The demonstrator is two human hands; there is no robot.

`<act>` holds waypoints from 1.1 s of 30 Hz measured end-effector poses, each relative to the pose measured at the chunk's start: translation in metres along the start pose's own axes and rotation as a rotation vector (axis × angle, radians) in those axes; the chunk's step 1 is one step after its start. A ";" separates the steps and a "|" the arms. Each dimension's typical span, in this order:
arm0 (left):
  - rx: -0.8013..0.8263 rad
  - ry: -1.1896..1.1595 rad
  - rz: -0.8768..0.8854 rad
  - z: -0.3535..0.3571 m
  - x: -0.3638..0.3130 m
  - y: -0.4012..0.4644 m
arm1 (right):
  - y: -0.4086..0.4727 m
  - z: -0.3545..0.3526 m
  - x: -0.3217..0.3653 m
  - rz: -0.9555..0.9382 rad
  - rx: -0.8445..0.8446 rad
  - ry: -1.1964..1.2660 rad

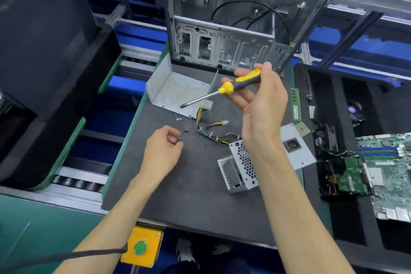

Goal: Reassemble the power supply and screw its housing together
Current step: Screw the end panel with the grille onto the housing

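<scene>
Head view: right hand (pixel 260 100) grips the yellow-black screwdriver (pixel 224 90), raised at 12 o'clock. Left hand (pixel 163 149) is loosely curled; contents cannot be told. The open housing cover (pixel 175 91) holds nothing; the power supply body (pixel 242 162) lies at 3 o'clock, screws (pixel 178 119) at 11 o'clock.

Screwdriver (pixel 224 91): yellow and dark grey handle, silver shaft. Bench mat (pixel 189 184) dark grey, green edging. Housing cover (pixel 175 91) at the far edge pale grey, yellowish stains. Power supply (pixel 244 162) silver, honeycomb vent holes. Cable bundle (pixel 213 133) yellow-black. Button box (pixel 142 246) yellow, green button. Motherboard (pixel 387 173) green.
</scene>
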State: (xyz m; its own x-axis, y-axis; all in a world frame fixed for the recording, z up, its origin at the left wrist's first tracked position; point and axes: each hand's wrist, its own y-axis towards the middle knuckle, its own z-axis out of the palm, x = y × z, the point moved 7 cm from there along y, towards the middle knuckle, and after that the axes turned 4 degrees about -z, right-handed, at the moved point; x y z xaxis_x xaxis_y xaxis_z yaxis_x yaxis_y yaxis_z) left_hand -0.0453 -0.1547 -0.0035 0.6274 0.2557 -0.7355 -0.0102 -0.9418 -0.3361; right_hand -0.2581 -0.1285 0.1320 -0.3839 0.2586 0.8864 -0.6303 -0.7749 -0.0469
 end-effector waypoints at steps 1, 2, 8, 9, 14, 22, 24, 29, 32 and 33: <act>-0.010 0.054 0.014 0.001 0.005 0.002 | 0.000 0.003 -0.003 0.006 0.010 -0.010; -0.013 0.084 0.019 0.003 0.009 0.003 | 0.000 0.005 -0.006 0.011 0.019 -0.021; -0.071 0.148 0.054 0.006 0.013 0.008 | 0.001 0.005 -0.012 0.025 0.027 -0.067; -0.076 0.157 0.059 0.005 0.011 0.008 | 0.002 0.004 -0.011 0.026 0.025 -0.070; -0.074 0.264 0.062 0.002 0.003 0.014 | 0.001 -0.002 -0.007 0.017 0.021 -0.068; 0.015 0.201 0.127 0.004 -0.030 0.010 | 0.000 -0.026 0.012 -0.033 -0.025 -0.049; 0.147 -0.174 0.117 0.011 -0.048 -0.005 | 0.000 -0.037 0.019 -0.068 -0.063 -0.055; 0.413 -0.994 0.001 0.015 -0.090 -0.043 | -0.003 -0.071 0.037 -0.147 -0.206 -0.035; 0.453 -1.149 -0.066 0.015 -0.102 -0.059 | -0.007 -0.089 0.042 -0.154 -0.266 0.008; 0.456 -1.147 -0.064 0.014 -0.105 -0.063 | -0.009 -0.093 0.042 -0.155 -0.274 0.015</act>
State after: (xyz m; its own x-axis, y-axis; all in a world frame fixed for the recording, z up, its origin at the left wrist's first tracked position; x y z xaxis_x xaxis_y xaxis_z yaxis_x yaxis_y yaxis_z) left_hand -0.1219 -0.1189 0.0869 -0.4065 0.5585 -0.7231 -0.4190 -0.8173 -0.3957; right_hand -0.3313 -0.0575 0.1271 -0.2781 0.3716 0.8858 -0.8399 -0.5416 -0.0364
